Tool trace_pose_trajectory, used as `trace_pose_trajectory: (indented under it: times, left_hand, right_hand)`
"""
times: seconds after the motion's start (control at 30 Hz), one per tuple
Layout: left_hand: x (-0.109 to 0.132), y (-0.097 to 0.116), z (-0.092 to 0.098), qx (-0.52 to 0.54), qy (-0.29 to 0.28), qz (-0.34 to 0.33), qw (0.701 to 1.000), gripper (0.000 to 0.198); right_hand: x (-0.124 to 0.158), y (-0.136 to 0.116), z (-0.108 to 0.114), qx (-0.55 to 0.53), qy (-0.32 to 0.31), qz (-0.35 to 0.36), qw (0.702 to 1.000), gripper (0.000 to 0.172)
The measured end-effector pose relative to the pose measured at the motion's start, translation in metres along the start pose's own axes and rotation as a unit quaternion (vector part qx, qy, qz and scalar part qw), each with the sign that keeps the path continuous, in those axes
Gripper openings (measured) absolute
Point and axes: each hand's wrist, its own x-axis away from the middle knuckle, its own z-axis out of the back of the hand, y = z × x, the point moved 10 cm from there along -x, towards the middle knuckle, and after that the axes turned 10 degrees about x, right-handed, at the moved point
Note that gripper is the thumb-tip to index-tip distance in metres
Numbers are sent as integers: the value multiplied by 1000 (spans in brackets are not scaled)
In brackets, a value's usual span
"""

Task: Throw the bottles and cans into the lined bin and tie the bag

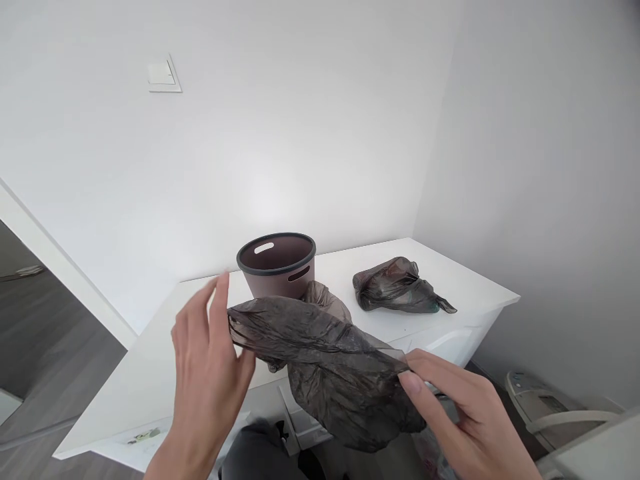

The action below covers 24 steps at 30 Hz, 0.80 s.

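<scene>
A dark, see-through plastic bag point(320, 347) hangs stretched between my hands, over the front edge of the white cabinet top. My left hand point(210, 347) is at the bag's left end, its fingers apart and the thumb near the opening; whether it grips the film is unclear. At the other end, my right hand point(460, 407) pinches the bag's edge between thumb and fingers. Behind the bag stands a brown round bin point(280, 283) with a dark rim and handle slots. A second dark bag point(395, 287), knotted and filled, lies to the right on the top.
The white cabinet top point(465, 280) reaches the wall, where a light switch point(163, 75) sits at upper left. At lower right is a pale appliance with a curved handle point(570, 419). Below the bag, a dark-clothed leg point(260, 453) shows near the cabinet front.
</scene>
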Motion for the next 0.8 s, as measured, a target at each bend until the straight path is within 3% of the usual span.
trace_pose_trajectory:
  times: [0.1,0.17,0.23,0.4,0.63,0.8]
  left_hand:
    - [3,54,25,17,103,-130,986,73]
    - [12,87,32,41,127,-224,965,57]
    - [20,105,33,56,129,-269,953,41]
    - [24,104,26,98,87,-259,957,24]
    - [25,90,20,162,26,-211,964,34]
    - [26,86,17,198,13,-197,960,31]
  right_hand:
    - [3,-6,-6,1,-9,15,1000,32]
    - [4,-10,-12,-8,-22,17,1000,33]
    - [5,-13,-17,-23,-40,14,999,34]
    - [8,-17,-28,-87,-93,0,992,38]
    - [6,-1,-47,-139,-131,-104,976,33]
    - [1,-13,-63,-186,-178,-111,960,33]
